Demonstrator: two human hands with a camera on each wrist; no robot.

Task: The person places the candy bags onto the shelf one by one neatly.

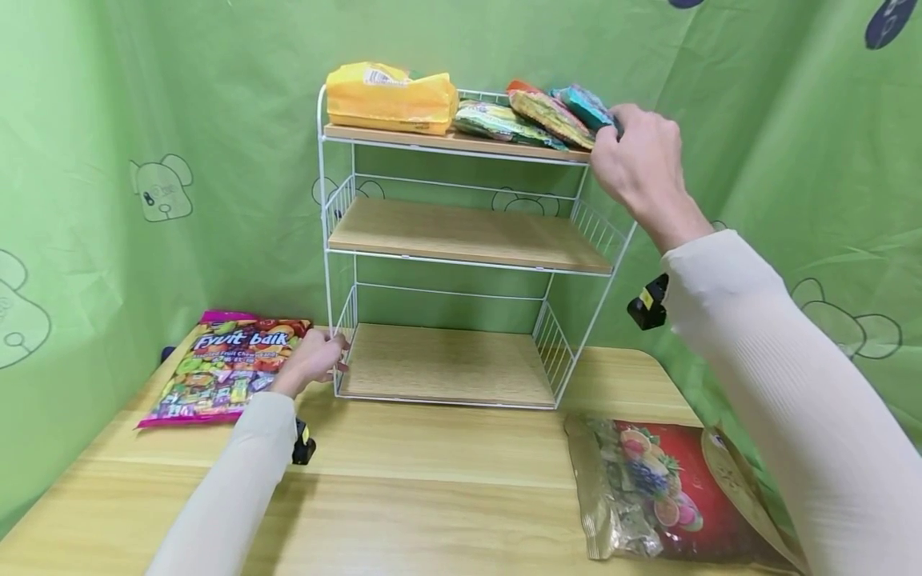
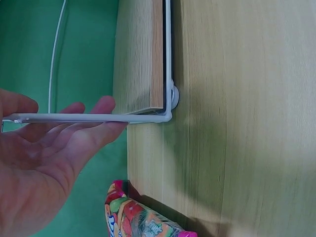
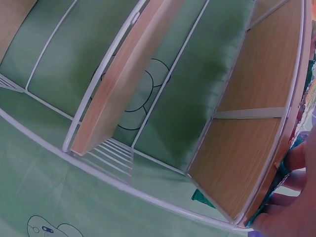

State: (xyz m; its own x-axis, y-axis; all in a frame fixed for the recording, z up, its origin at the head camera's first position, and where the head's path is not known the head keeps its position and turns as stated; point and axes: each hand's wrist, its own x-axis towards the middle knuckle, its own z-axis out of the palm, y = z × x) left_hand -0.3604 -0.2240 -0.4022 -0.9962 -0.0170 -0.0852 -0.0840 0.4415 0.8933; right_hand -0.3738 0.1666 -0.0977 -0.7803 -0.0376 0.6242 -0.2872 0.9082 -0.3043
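Note:
A white wire rack (image 1: 327, 280) with three wooden shelves stands at the middle of the table. Near its foot, my left hand (image 1: 317, 358) grips the left front post, fingers passing behind the thin white post (image 2: 89, 117). Up at the top shelf's right end, my right hand (image 1: 641, 160) holds the near end of a teal packet (image 1: 587, 106). In the right wrist view its fingers (image 3: 295, 160) bend over the shelf edge against packaging, partly cut off. Beside the teal packet lie a yellowish packet (image 1: 551, 116) and a green-white packet (image 1: 504, 124).
A yellow-orange pack (image 1: 389, 100) sits at the top shelf's left. On the table, a colourful fruit candy bag (image 1: 230, 368) lies left of the rack, and a red-and-gold candy bag (image 1: 670, 488) lies at the front right. Green cloth (image 1: 245, 160) hangs behind and at both sides.

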